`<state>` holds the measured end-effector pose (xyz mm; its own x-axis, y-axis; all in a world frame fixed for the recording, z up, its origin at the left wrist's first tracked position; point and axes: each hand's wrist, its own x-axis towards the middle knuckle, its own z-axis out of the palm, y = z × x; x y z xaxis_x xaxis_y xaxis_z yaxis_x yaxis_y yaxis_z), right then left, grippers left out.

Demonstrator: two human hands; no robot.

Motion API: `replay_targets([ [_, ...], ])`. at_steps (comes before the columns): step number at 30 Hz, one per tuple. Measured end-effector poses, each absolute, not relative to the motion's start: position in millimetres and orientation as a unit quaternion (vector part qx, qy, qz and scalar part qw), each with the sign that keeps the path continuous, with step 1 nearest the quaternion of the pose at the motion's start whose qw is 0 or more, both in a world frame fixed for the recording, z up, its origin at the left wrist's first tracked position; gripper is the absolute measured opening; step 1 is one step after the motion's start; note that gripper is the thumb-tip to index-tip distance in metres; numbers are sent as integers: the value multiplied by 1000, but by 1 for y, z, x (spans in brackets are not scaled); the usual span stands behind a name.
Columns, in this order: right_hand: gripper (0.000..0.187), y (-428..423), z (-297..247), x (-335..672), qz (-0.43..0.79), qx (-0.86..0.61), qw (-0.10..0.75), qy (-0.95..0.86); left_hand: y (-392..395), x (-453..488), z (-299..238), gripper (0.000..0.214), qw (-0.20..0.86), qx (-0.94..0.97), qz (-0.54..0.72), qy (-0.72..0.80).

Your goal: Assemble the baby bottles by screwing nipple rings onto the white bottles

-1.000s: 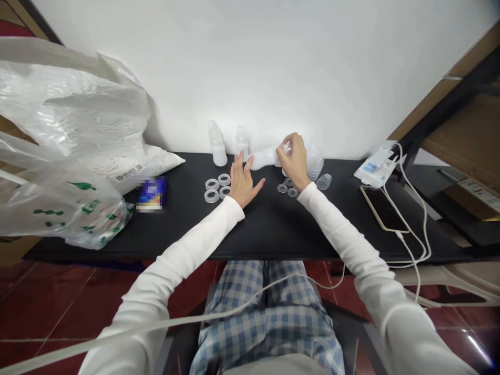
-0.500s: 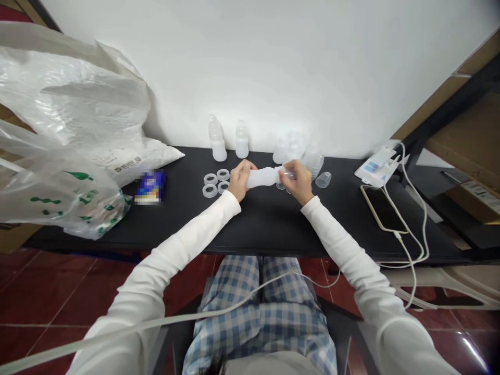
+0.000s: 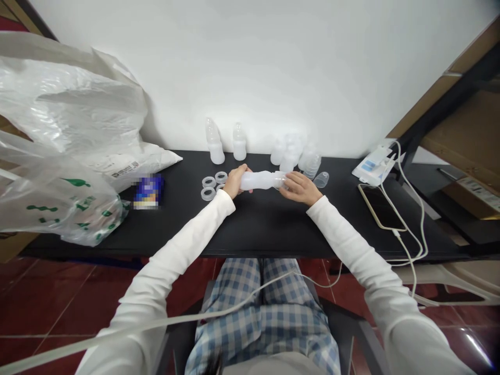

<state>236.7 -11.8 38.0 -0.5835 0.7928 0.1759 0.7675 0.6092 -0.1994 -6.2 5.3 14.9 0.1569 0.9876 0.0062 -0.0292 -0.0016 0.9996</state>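
Note:
A frosted white baby bottle lies sideways in the air above the black table, held between both hands. My left hand is closed round its base end. Over the clear cap at the other end, the fingers of my right hand are curled. Several translucent rings lie beside my left hand, some partly hidden by it. Behind stand two capped bottles, a taller one and a shorter one. Past my right hand are a cluster of white bottles, stacked clear caps and a loose cap.
Large plastic bags and a blurred blue packet occupy the left of the table. At the right lie a phone with a white cable and a white packet. A cable crosses my lap.
The bottle has shifted slightly left. My right hand's grip has changed from a pinch near the neck to fingers laid over the clear cap, which now shows on the bottle.

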Motion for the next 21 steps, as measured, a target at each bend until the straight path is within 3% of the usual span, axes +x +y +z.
replay_targets([
  [5, 26, -4, 35, 267, -26, -551, 205, -809, 17, -21, 15, 49, 556, 453, 515, 469],
  [8, 27, 1, 30, 285, -92, -578, 322, -744, 20, -22, 14, 53, 501, 463, 573, 453],
  [11, 43, 4, 29, 295, -143, -566, 400, -706, 20, -16, 10, 58, 482, 495, 585, 424],
  [16, 45, 6, 30, 298, -170, -629, 448, -612, 19, -6, -2, 57, 445, 574, 538, 428],
  [21, 50, 10, 28, 297, -136, -674, 469, -555, 35, 8, -8, 38, 276, 661, 454, 530],
])
